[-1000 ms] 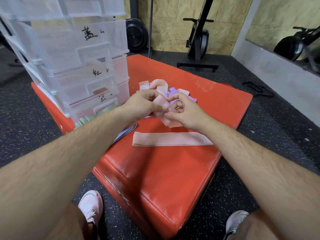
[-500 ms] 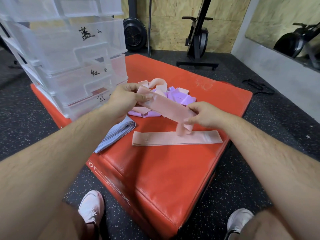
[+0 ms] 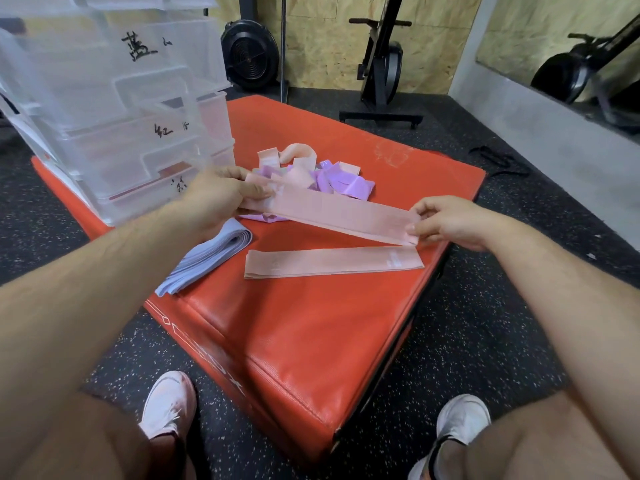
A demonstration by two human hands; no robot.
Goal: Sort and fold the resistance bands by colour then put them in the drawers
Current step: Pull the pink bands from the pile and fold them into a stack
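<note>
A pink resistance band [image 3: 332,214] is stretched flat between my hands, just above the red padded box [image 3: 311,341]. My left hand [image 3: 214,199] pinches its left end and my right hand [image 3: 450,221] pinches its right end. Directly below it a second pink band [image 3: 332,262] lies flat on the box. A tangled pile of pink and purple bands [image 3: 322,176] sits behind the held band. Folded blue-grey bands [image 3: 204,259] lie at the box's left edge. The clear plastic drawer unit [image 3: 114,109] stands at the back left, its drawers labelled in black handwriting.
Black speckled rubber floor surrounds the box. My two feet in white shoes [image 3: 169,403] rest near the front of the box. An exercise machine stand [image 3: 381,81] and a fan [image 3: 249,53] stand by the back wall. A black strap [image 3: 498,161] lies on the floor at right.
My hands lifted a pink band out of the pile and drew apart, pulling it out straight and flat above the band lying on the box.
</note>
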